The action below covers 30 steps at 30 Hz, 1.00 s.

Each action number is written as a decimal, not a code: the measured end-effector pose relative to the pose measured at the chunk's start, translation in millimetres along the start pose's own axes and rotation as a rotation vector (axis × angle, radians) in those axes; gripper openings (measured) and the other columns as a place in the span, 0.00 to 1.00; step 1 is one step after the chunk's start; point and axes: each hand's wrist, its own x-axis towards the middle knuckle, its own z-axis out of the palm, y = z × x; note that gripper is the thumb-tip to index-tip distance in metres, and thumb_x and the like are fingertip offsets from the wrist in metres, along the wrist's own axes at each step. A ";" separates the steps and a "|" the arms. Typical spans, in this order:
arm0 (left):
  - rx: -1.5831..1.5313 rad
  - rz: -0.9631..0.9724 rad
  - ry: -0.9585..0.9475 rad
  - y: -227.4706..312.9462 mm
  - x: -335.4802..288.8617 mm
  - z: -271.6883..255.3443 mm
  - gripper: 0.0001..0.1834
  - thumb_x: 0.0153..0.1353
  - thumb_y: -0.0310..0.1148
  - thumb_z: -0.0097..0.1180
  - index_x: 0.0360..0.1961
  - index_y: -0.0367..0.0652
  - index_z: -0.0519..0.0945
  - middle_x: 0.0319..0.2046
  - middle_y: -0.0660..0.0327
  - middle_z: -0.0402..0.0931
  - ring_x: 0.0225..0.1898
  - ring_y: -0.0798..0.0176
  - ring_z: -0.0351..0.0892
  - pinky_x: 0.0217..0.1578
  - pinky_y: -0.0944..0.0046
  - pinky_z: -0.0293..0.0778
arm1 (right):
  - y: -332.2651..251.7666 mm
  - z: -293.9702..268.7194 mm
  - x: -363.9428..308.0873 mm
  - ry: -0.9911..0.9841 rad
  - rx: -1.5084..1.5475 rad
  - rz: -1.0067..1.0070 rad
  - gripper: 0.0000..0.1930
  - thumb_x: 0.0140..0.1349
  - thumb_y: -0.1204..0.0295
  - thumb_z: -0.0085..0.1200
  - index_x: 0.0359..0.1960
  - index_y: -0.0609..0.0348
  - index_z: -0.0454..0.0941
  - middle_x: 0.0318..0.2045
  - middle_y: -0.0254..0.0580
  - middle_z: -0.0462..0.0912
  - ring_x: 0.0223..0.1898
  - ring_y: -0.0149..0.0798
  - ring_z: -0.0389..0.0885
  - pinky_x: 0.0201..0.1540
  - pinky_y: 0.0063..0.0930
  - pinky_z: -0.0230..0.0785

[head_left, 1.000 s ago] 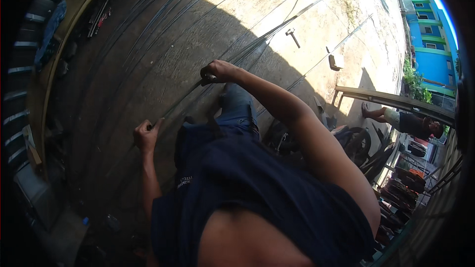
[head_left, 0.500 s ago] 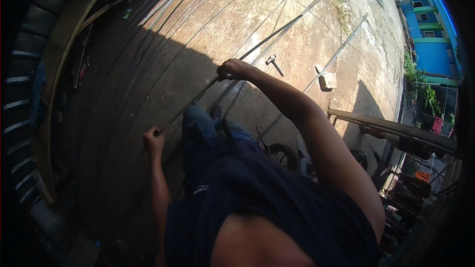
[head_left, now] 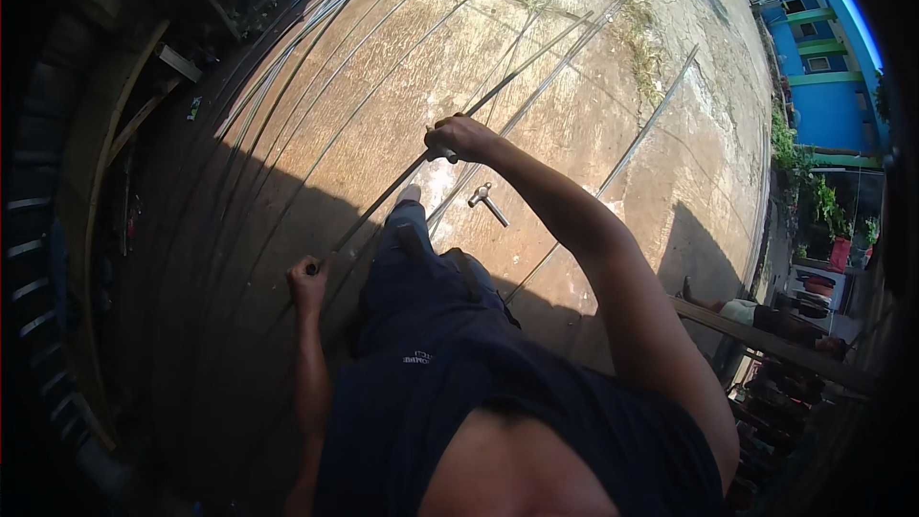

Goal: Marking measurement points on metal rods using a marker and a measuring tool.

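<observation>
Filling most of what I can see from here, the rough brown concrete ground (head_left: 574, 115) blazes in the sun and drops into deep shade toward the left. Over on the right rises a bright blue building with green bands (head_left: 831, 96). Next come the loose long grey metal rods (head_left: 650, 119), strewn across the concrete in a wide fan. And here's the one in play: a long, straight, dark metal rod (head_left: 386, 198), slanting from the shade at lower left up into the sunlight. On the ground, near the right forearm, lies a ball-headed steel hammer (head_left: 493, 207); a pale-tipped foot (head_left: 410, 193) shows just beside the rod.

Now the hands! The right hand (head_left: 459, 139) is clenched round the rod out in front of the body; the left hand (head_left: 306, 280), farther down in the shade, looks curled into a fist about its lower stretch.

That wide spacing looks sound to me: it should give good control over such a length. I'd squeeze evenly with both fists so it can't twist, guide the far end clear of the loose ones, and mind that hammer underfoot.
</observation>
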 end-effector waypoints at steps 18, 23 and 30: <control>-0.021 0.165 -0.055 416.8 282.4 412.5 0.25 0.51 0.35 0.75 0.15 0.32 0.71 0.13 0.49 0.67 0.15 0.54 0.58 0.20 0.57 0.61 | 540.4 -307.1 -163.8 -0.051 -0.022 0.174 0.09 0.61 0.69 0.49 0.35 0.50 0.84 0.32 0.45 0.86 0.38 0.50 0.85 0.42 0.44 0.75; 0.015 0.107 -0.037 549.9 341.4 522.2 0.23 0.53 0.37 0.73 0.17 0.31 0.75 0.15 0.45 0.70 0.15 0.49 0.67 0.22 0.54 0.65 | 698.2 -408.7 -190.9 -0.131 -0.028 0.124 0.06 0.58 0.70 0.53 0.33 0.51 0.82 0.30 0.45 0.85 0.36 0.51 0.84 0.39 0.44 0.74; -0.017 0.069 0.058 690.1 470.1 675.0 0.22 0.55 0.37 0.72 0.18 0.30 0.77 0.16 0.45 0.70 0.15 0.52 0.67 0.22 0.55 0.65 | 934.7 -506.0 -188.3 -0.103 0.031 0.053 0.07 0.56 0.73 0.52 0.36 0.56 0.81 0.33 0.50 0.83 0.39 0.57 0.82 0.42 0.46 0.73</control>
